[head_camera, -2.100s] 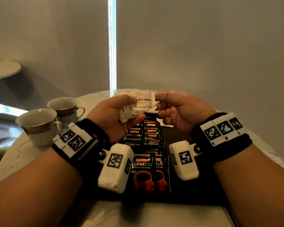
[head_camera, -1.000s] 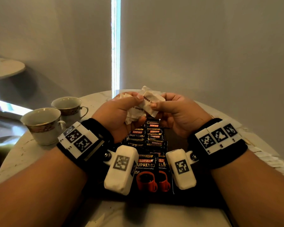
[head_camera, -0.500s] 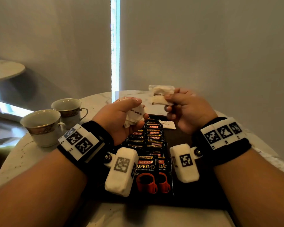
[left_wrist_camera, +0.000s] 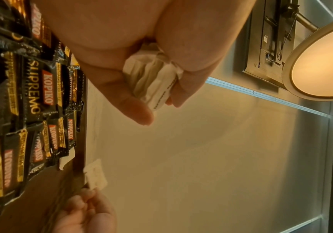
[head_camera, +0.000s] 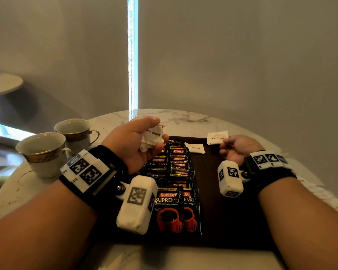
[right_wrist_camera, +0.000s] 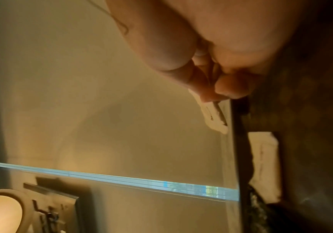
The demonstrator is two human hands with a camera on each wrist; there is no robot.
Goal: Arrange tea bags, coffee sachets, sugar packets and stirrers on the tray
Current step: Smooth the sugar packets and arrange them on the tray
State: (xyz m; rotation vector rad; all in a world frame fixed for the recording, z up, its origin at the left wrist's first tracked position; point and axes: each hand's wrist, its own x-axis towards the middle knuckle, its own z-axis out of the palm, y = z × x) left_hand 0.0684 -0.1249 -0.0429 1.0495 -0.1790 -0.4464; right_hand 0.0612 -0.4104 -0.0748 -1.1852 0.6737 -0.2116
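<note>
The black coffee sachets (head_camera: 172,172) read "KOPIKO SUPREMO, Premium Instant Coffee" and lie in rows on the dark tray (head_camera: 232,211). The left hand (head_camera: 137,141) clutches a bunch of "brown sugar" packets (head_camera: 152,138). The right hand (head_camera: 236,149), up beside the left half a second ago, now pinches one packet (head_camera: 217,137) at the tray's far edge, near another sugar packet (head_camera: 195,148) lying flat. Only the left wrist view shows a lamp (left_wrist_camera: 321,63).

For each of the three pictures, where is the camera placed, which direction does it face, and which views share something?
Head: worn on the head, facing forward and down at the tray; both forearms and hands show.
Left wrist: looks along the left hand gripping a bunch of sugar packets.
Right wrist: looks along the right hand pinching one sugar packet.
Shared: both wrist views show the tray's far edge.
</note>
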